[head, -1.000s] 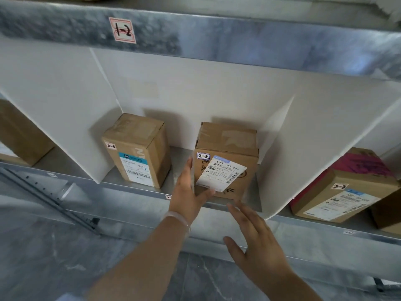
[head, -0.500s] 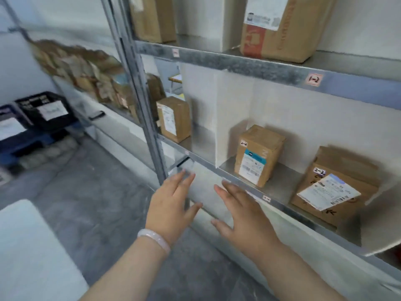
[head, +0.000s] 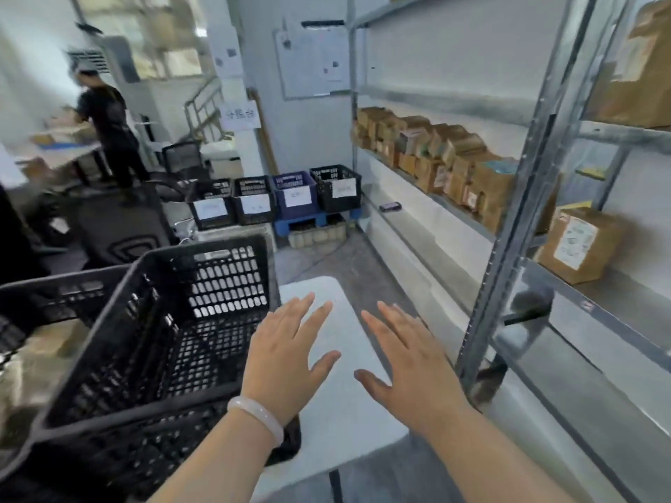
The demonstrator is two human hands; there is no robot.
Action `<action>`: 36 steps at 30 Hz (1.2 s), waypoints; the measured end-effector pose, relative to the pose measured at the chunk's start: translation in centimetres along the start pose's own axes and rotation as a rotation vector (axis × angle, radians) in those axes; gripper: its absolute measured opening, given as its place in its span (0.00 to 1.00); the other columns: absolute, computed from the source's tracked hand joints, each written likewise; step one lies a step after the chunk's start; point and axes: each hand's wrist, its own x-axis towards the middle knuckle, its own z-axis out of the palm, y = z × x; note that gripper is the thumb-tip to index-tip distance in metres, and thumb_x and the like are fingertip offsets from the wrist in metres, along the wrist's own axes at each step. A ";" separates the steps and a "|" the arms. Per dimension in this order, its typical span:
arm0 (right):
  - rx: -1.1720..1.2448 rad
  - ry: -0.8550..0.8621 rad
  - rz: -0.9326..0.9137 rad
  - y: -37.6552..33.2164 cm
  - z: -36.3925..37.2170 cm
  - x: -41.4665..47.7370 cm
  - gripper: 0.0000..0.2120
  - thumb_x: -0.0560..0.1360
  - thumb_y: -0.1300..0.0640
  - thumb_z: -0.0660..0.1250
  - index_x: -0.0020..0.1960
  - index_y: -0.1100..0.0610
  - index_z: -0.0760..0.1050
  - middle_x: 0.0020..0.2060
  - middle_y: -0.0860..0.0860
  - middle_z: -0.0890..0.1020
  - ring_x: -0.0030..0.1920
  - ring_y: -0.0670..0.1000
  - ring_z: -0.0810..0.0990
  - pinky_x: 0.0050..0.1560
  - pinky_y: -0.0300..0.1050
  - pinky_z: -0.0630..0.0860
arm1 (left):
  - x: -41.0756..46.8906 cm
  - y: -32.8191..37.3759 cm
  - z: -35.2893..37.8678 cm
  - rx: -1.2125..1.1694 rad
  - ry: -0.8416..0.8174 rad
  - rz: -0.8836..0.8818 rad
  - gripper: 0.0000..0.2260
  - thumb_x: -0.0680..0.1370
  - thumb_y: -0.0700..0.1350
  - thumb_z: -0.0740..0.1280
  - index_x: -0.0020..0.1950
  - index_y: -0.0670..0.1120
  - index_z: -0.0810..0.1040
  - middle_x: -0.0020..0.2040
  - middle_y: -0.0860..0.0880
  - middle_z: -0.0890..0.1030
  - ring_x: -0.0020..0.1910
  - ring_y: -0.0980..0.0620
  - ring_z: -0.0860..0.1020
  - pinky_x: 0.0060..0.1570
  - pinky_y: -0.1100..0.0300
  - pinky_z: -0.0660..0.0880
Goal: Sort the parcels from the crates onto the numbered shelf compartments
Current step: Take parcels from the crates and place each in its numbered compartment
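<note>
- Hovering above a white table (head: 337, 412): left hand (head: 287, 361) and right hand (head: 410, 368), side by side, palms down, fingers straight and spread, holding nothing.
- Left wrist: pale bracelet (head: 256, 417).
- Black crate (head: 152, 343): on the table, just left of the left hand.
- Second crate (head: 36, 295): further left, with blurred brown parcels (head: 47, 343) inside.
- Metal rack (head: 515, 197): on the right.
- Row of shelved parcels (head: 446, 157): on the rack's far bay.
- Single labelled parcel (head: 577, 245): upright in the near bay.
- Floor crates (head: 276, 201): four, paper-labelled, at the aisle's far end.
- Person in dark clothing (head: 105, 132): far left, at a desk.
</note>
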 end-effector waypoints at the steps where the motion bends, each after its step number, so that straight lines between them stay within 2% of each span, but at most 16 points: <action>1: 0.012 -0.016 -0.045 -2.1 0.8 1.0 0.34 0.74 0.34 0.54 0.77 0.44 0.52 0.77 0.48 0.59 0.76 0.50 0.55 0.74 0.52 0.57 | -1.1 -2.0 -1.4 0.016 0.000 -0.044 0.29 0.75 0.63 0.62 0.74 0.52 0.69 0.73 0.48 0.72 0.71 0.45 0.70 0.65 0.41 0.72; 4: 0.052 -0.056 -0.196 -8.2 3.1 3.9 0.34 0.75 0.35 0.55 0.77 0.43 0.50 0.77 0.46 0.57 0.77 0.49 0.54 0.75 0.52 0.56 | -4.2 -7.3 -5.1 0.063 0.031 -0.186 0.28 0.75 0.63 0.61 0.73 0.53 0.70 0.73 0.50 0.71 0.72 0.47 0.69 0.66 0.42 0.72; 9: 0.152 -0.085 -0.367 -16.6 5.8 8.5 0.33 0.75 0.37 0.57 0.76 0.45 0.56 0.74 0.47 0.63 0.75 0.48 0.58 0.74 0.50 0.58 | -8.7 -14.2 -9.1 0.121 0.066 -0.394 0.28 0.76 0.63 0.60 0.74 0.55 0.69 0.74 0.52 0.70 0.73 0.49 0.68 0.67 0.43 0.71; 12: 0.193 -0.106 -0.450 -20.3 8.3 11.1 0.32 0.75 0.37 0.57 0.76 0.45 0.56 0.75 0.45 0.61 0.75 0.46 0.55 0.75 0.47 0.55 | -10.9 -17.6 -10.2 0.158 0.061 -0.492 0.28 0.76 0.63 0.62 0.75 0.56 0.67 0.74 0.52 0.69 0.73 0.49 0.68 0.67 0.44 0.71; 14: 0.216 -0.131 -0.522 -22.4 10.2 12.7 0.32 0.76 0.38 0.59 0.77 0.43 0.54 0.75 0.44 0.59 0.76 0.45 0.53 0.75 0.48 0.56 | -11.9 -19.8 -10.7 0.182 0.051 -0.556 0.28 0.76 0.64 0.61 0.75 0.56 0.68 0.74 0.52 0.69 0.73 0.49 0.68 0.67 0.45 0.71; 17: 0.256 -0.202 -0.605 -25.4 12.7 15.2 0.33 0.77 0.38 0.58 0.77 0.41 0.50 0.77 0.41 0.51 0.76 0.43 0.46 0.77 0.45 0.49 | -13.0 -23.0 -11.3 0.200 0.049 -0.665 0.28 0.76 0.64 0.61 0.75 0.56 0.68 0.74 0.52 0.69 0.73 0.48 0.68 0.69 0.47 0.69; 20: 0.281 -0.261 -0.672 -28.3 14.6 17.5 0.33 0.78 0.38 0.58 0.77 0.41 0.48 0.77 0.41 0.49 0.76 0.41 0.44 0.73 0.37 0.40 | -14.1 -26.0 -11.9 0.234 0.031 -0.775 0.28 0.75 0.62 0.67 0.75 0.57 0.68 0.75 0.53 0.68 0.74 0.48 0.67 0.72 0.48 0.66; 23: 0.322 -0.316 -0.722 -31.5 16.4 19.5 0.32 0.78 0.39 0.59 0.78 0.41 0.49 0.77 0.41 0.50 0.76 0.42 0.45 0.72 0.37 0.41 | -15.4 -28.3 -12.8 0.252 0.038 -0.895 0.29 0.75 0.61 0.69 0.74 0.58 0.68 0.75 0.53 0.68 0.74 0.48 0.66 0.73 0.52 0.61; 26: 0.364 -0.384 -0.745 -34.6 18.3 20.4 0.32 0.78 0.40 0.60 0.78 0.42 0.50 0.77 0.42 0.51 0.76 0.42 0.46 0.74 0.39 0.45 | -17.5 -30.0 -13.8 0.231 0.037 -0.996 0.29 0.76 0.61 0.68 0.76 0.59 0.65 0.76 0.56 0.64 0.76 0.51 0.61 0.74 0.54 0.56; 30: 0.387 -0.531 -0.746 -38.9 20.6 20.4 0.32 0.77 0.40 0.60 0.77 0.42 0.51 0.77 0.42 0.52 0.76 0.43 0.48 0.76 0.43 0.50 | -20.4 -33.1 -15.2 0.236 0.054 -1.062 0.30 0.74 0.59 0.70 0.75 0.56 0.68 0.74 0.53 0.68 0.74 0.49 0.64 0.74 0.50 0.62; 32: 0.377 -0.606 -0.704 -40.9 21.8 20.4 0.33 0.77 0.39 0.61 0.77 0.41 0.52 0.76 0.42 0.54 0.76 0.44 0.49 0.76 0.48 0.53 | -21.4 -34.9 -16.0 0.231 0.037 -1.082 0.30 0.75 0.60 0.70 0.75 0.56 0.67 0.75 0.53 0.67 0.75 0.50 0.63 0.74 0.50 0.62; 34: 0.369 -0.664 -0.641 -43.0 23.0 20.3 0.33 0.76 0.38 0.61 0.77 0.42 0.53 0.76 0.44 0.57 0.76 0.47 0.52 0.75 0.51 0.56 | -22.3 -36.5 -16.8 0.217 0.024 -1.081 0.29 0.75 0.59 0.69 0.75 0.57 0.67 0.76 0.54 0.66 0.75 0.50 0.62 0.73 0.54 0.58; 36: 0.365 -0.719 -0.567 -45.2 24.0 19.8 0.33 0.76 0.38 0.62 0.77 0.44 0.54 0.75 0.45 0.60 0.75 0.49 0.57 0.74 0.51 0.58 | -23.3 -38.1 -17.7 0.202 0.025 -1.059 0.28 0.76 0.58 0.70 0.75 0.57 0.68 0.76 0.53 0.67 0.76 0.49 0.63 0.73 0.55 0.56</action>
